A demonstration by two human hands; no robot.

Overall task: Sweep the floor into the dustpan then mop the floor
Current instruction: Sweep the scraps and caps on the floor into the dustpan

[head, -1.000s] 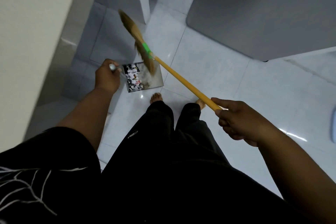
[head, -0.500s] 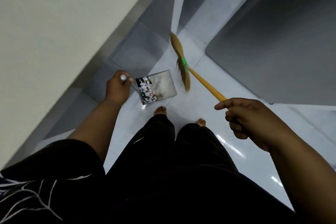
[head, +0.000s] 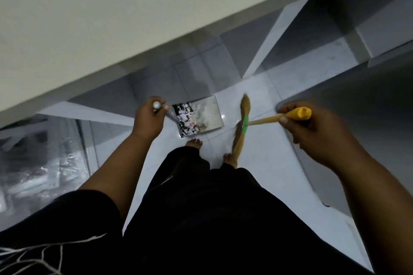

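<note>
1. Head view: the dustpan (head: 209, 110), with paper scraps (head: 186, 121) piled at its handle end, is held by its metal handle in the clenched left hand (head: 148, 119), ahead of the bare feet (head: 194, 142).
2. The broom (head: 263, 120) is clasped near its handle's top by the right hand (head: 312, 134); its bristles (head: 238, 140) are seen just right of the dustpan, over the tiled floor (head: 268, 163).

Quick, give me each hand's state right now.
Left hand: closed around the silver handle of the grey metal dustpan.
Right hand: closed around the yellow stick of the straw broom.

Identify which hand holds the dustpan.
The left hand: it grips the silver handle of the dustpan, which holds paper scraps. The right hand grips the yellow handle of the broom instead.
</note>
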